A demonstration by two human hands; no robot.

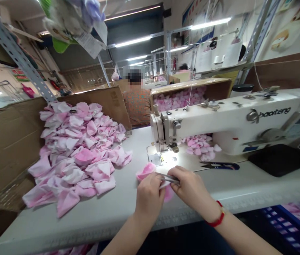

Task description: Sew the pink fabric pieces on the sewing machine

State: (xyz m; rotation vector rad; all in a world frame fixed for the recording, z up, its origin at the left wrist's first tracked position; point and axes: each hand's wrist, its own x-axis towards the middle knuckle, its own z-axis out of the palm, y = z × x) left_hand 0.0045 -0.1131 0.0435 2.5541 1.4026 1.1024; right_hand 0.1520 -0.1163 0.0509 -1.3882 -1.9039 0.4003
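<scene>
My left hand (149, 196) is closed around a small pink fabric piece (146, 171) at the table's front edge, just before the sewing machine's needle plate (155, 158). My right hand (189, 186), with a red bracelet on its wrist, pinches a thin metal tool, likely tweezers (169, 178), whose tip meets the fabric piece. The white sewing machine (235, 120) stands right behind both hands, its lamp lighting the plate.
A large heap of pink and white fabric pieces (78, 152) lies on the left against cardboard walls (9, 138). Thread snips (220, 165) and a black pad (280, 159) lie at right. More pink pieces (200, 145) sit under the machine arm. A seated person (137, 102) works beyond.
</scene>
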